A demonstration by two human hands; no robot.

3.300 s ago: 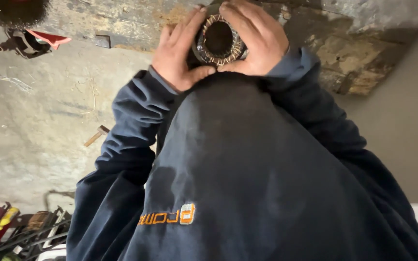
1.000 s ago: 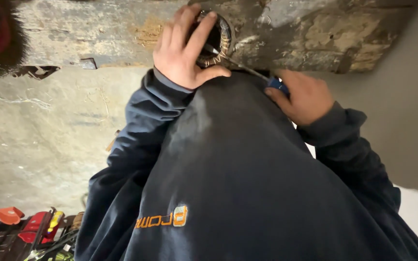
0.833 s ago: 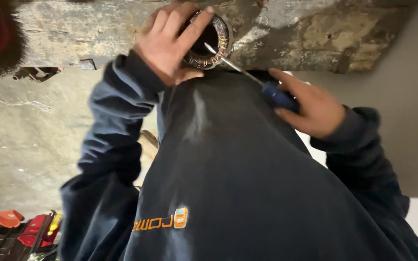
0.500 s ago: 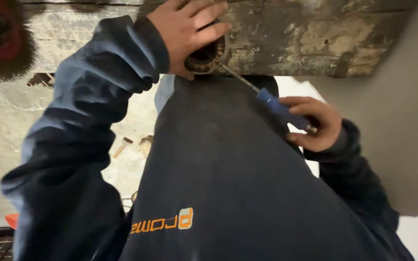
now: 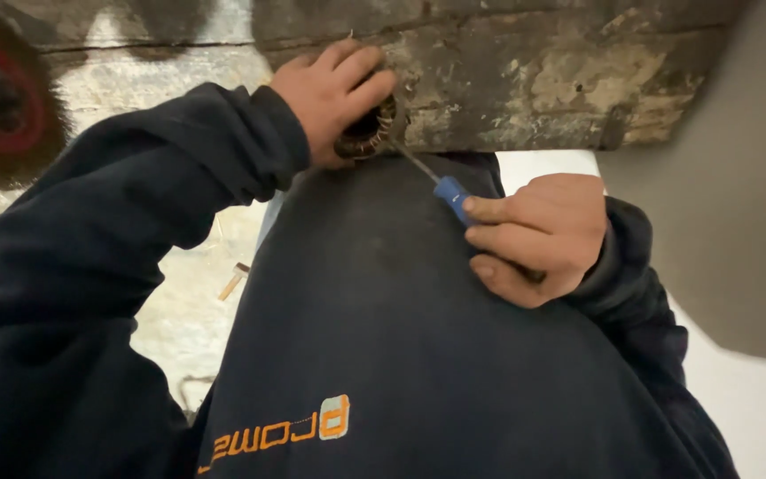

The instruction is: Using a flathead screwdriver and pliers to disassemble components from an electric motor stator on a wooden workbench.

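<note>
At the edge of the worn wooden bench (image 5: pixel 525 80), pressed against the person's dark sweatshirt (image 5: pixel 401 337), sits a round metal part with coppery windings (image 5: pixel 367 135); the left hand (image 5: pixel 330 98) is clamped over its top, fingers curled round the rim, pinning it against the bench's lip; the right hand (image 5: pixel 538 235) is closed tight on the blue handle of a screwdriver (image 5: pixel 441 182), whose thin shaft runs up and left until its tip meets the lower side of the wound part, just below the left fingers; whether the tip sits in a slot or only rests on the surface I cannot tell, it is too small and half hidden.

What worries me, standing here: the blade points straight toward the gripping hand, so if the tip skids off the metal it would likely jab the left fingers or palm; that seems the nearest danger. The part is held only by hand pressure against a rough edge, so a hard push could roll or tip it off the bench; a slip could also scrape the windings.

Off to the left a wire wheel with a red centre (image 5: pixel 2 106) shows in blur; down on the pale concrete floor (image 5: pixel 188 310) lies a small stick-like scrap (image 5: pixel 232 281).
</note>
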